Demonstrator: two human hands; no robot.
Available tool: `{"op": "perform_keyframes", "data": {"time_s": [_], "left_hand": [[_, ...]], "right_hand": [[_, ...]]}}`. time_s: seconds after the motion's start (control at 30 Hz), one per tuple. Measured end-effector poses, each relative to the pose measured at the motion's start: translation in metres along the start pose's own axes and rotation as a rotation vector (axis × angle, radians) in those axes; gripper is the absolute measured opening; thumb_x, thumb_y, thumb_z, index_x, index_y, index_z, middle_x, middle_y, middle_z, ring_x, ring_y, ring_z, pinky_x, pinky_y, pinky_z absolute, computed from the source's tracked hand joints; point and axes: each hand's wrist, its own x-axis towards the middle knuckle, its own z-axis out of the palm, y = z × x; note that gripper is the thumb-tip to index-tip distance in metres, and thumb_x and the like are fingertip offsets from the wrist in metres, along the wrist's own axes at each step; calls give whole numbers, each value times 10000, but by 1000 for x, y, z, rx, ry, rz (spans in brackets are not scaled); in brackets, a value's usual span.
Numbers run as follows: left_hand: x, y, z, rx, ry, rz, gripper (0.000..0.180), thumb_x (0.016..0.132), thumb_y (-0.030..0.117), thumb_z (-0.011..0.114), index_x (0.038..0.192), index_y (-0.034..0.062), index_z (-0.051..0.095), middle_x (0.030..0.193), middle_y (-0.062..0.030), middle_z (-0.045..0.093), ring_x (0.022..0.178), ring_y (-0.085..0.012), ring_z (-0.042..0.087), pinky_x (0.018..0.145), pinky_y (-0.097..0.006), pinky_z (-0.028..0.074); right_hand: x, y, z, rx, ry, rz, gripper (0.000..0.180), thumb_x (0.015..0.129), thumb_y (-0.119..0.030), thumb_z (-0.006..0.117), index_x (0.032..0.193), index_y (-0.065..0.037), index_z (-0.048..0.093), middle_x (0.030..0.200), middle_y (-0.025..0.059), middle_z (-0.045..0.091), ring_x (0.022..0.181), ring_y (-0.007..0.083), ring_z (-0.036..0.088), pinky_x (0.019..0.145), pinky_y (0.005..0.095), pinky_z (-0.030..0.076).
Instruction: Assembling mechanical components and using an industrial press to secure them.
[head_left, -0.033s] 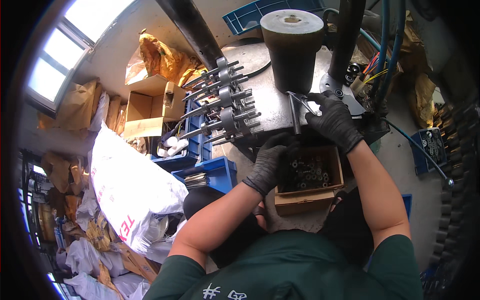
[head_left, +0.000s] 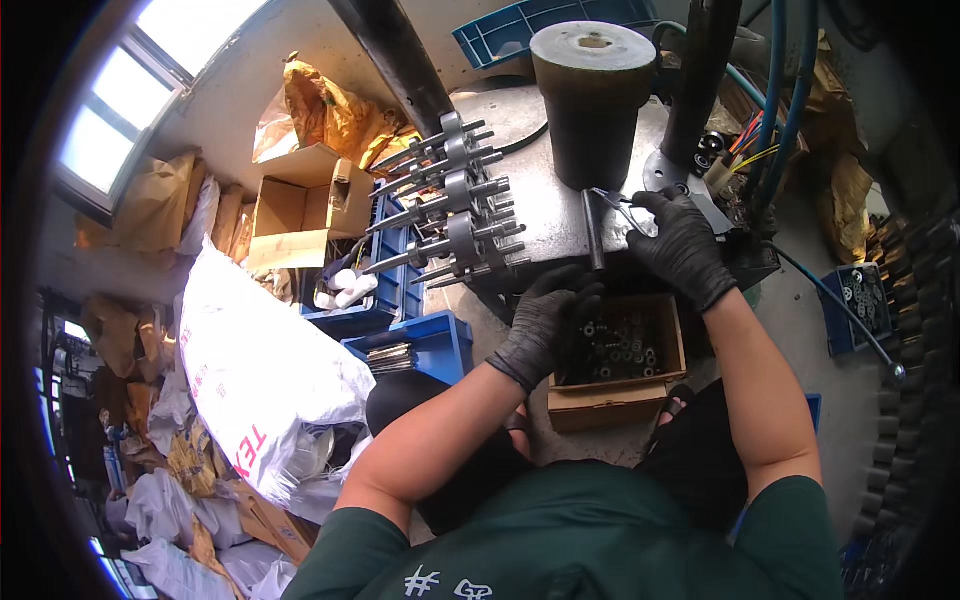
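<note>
Right hand (head_left: 684, 245): fingers closed on slim metal tool (head_left: 620, 207), beside dark rod (head_left: 594, 232) near worktop (head_left: 545, 215) front edge. Left hand (head_left: 543, 322): fingers curled, hold unclear. Steady tip probably best.

A silver-grey metal tabletop (head_left: 548, 222), smooth and glossy, bears a dark, matt cylindrical column (head_left: 590, 125). The slim dark metal rod (head_left: 593, 238) looks smooth; the silvery two-armed metal tool (head_left: 606, 196) shines. Matt, wrinkled black gloves cover the right hand (head_left: 685, 240) and left hand (head_left: 545, 320). Creased white plastic sack (head_left: 265, 365); matt brown cardboard box (head_left: 288, 250); smooth blue plastic bin (head_left: 445, 345).
</note>
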Motion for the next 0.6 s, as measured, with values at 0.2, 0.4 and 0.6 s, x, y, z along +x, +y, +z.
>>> {"op": "perform_keyframes", "data": {"time_s": [0.2, 0.4, 0.6], "left_hand": [[-3, 15, 19, -205, -1, -98, 414, 988, 73, 512, 1379, -63, 504, 1315, -220, 611, 1251, -344, 603, 1071, -430, 519], [6, 13, 44, -243, 11, -121, 518, 1001, 344, 575, 1351, -38, 546, 1386, -265, 572, 1298, -387, 557, 1116, -493, 454], [8, 11, 52, -245, -7, -64, 645, 1033, 499, 504, 1416, -19, 518, 1408, -250, 562, 1313, -387, 555, 1138, -517, 425]], "right_hand": [[-19, 39, 6, -177, 29, -23, 444, 771, -221, 767, 1187, -72, 722, 1212, 205, 663, 1154, 390, 616, 1008, 473, 509], [-9, 52, 38, -182, 84, -160, 382, 827, -253, 761, 1167, -81, 738, 1254, 162, 669, 1187, 367, 601, 1035, 469, 491], [-5, 43, 37, 3, 311, -75, 343, 834, -253, 778, 1126, -79, 735, 1190, 108, 706, 1133, 344, 637, 1015, 460, 491]]}}
